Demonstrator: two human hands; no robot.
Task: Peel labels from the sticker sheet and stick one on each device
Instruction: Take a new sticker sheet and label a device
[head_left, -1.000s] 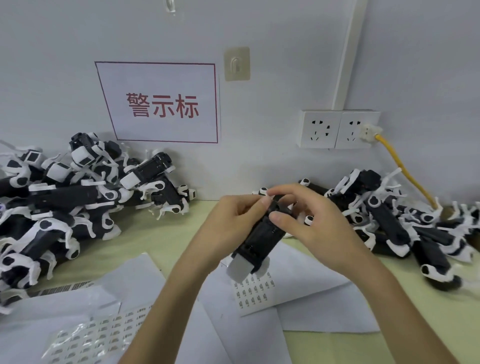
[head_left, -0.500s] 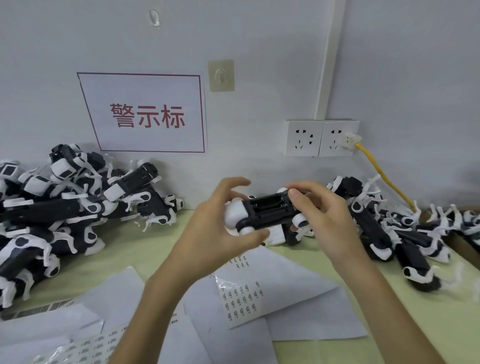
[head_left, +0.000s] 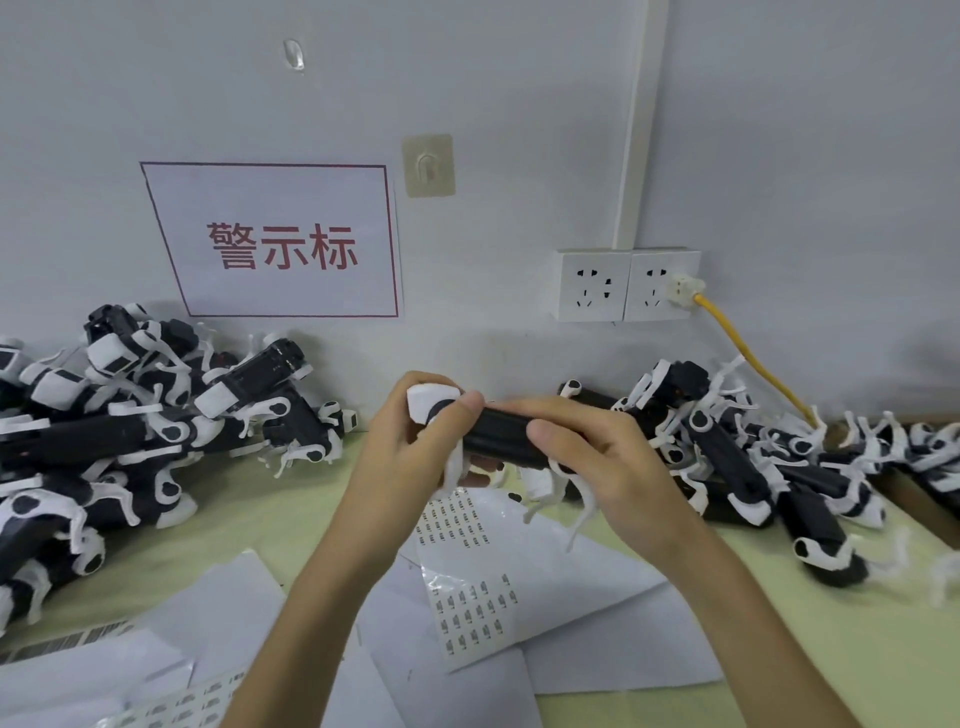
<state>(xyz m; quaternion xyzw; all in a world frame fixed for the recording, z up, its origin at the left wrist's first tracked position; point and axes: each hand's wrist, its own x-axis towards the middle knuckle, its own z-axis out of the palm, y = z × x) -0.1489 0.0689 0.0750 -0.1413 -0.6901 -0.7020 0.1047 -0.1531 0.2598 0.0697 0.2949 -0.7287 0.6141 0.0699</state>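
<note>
Up on the wall, a red-bordered sign (head_left: 275, 244) reads 警示标 in red. Below it, the left hand (head_left: 410, 457) curls round the white end of 1 black device (head_left: 498, 439) and the right hand (head_left: 608, 467) pinches its body, holding it level above the table's (head_left: 831, 649) middle. The sticker sheet (head_left: 472, 618) lies flat beneath, its print unreadable.

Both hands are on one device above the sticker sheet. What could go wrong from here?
The white straps dangling from the device held by the left hand and right hand hang over the sticker sheet and may snag labels. The left pile and right pile look alike, so a device set down carelessly could get mixed up.
</note>
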